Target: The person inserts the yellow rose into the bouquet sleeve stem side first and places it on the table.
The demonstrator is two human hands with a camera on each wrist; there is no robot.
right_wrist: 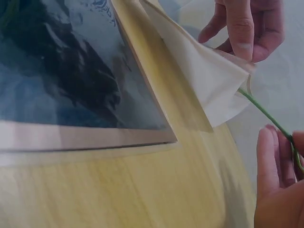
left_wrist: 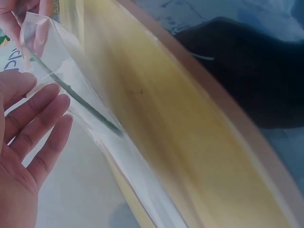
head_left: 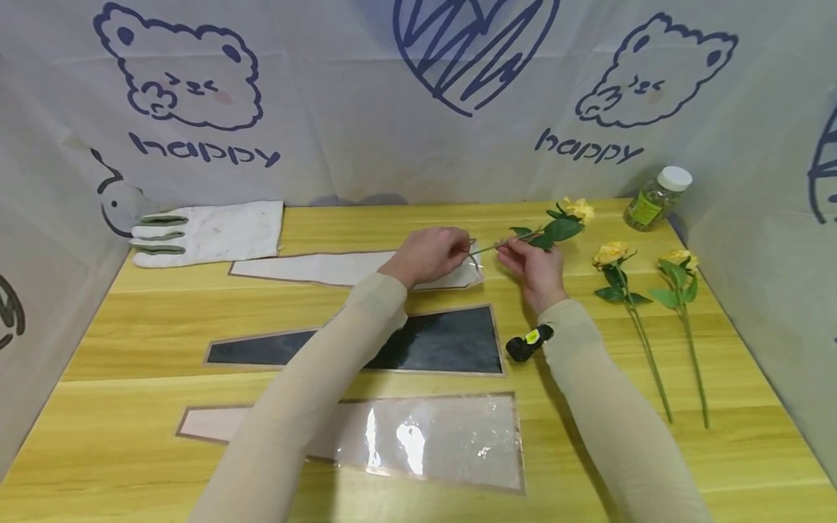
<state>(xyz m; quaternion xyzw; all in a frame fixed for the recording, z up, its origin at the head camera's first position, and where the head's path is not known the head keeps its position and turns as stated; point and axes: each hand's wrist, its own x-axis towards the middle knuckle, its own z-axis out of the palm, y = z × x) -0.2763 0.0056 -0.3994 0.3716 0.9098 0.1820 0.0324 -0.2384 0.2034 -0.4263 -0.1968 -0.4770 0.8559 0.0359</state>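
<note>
My right hand (head_left: pixel 538 272) pinches the green stem of a yellow artificial rose (head_left: pixel 579 210), near its leaves. Bloom and leaves point away to the upper right. At the far side of the table, my left hand (head_left: pixel 431 254) pinches the edge of the wide end of a white and clear flower sleeve (head_left: pixel 307 267). In the left wrist view, the lower stem (left_wrist: pixel 78 97) shows through the sleeve's clear film. The right wrist view shows the stem (right_wrist: pixel 266 113) running into the raised mouth, between both hands.
Nearer me lie a black sleeve (head_left: pixel 451 341) and a pale pink sleeve (head_left: pixel 458 436). Two more yellow roses (head_left: pixel 611 253) (head_left: pixel 678 258) lie at right, by a lidded jar (head_left: pixel 654 200). A white glove (head_left: pixel 229 231) rests at back left. Printed cloth (head_left: pixel 327 109) stands behind the table.
</note>
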